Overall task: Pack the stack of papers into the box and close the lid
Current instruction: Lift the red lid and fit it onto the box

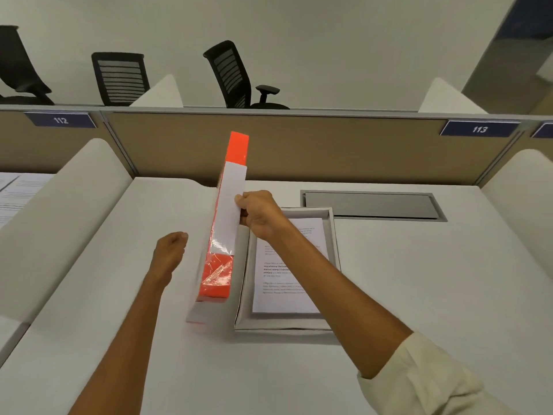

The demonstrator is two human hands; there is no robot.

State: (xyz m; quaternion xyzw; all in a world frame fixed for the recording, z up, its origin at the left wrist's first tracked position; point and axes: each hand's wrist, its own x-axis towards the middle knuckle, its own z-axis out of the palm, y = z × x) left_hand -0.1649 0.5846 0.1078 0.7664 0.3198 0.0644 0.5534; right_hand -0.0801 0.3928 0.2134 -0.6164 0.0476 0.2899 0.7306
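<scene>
An open grey box lies flat on the desk right of centre. A stack of printed papers rests inside it. The orange lid, with a white label and clear wrap, stands on edge just left of the box, its lower end on the desk. My right hand grips the lid's right edge halfway up. My left hand hovers left of the lid, fingers loosely curled, holding nothing; whether it touches the lid's far face is hidden.
A grey cable hatch is set into the desk behind the box. Curved white dividers flank the desk on both sides, a tan partition stands at the back. More printed sheets lie on the left neighbouring desk.
</scene>
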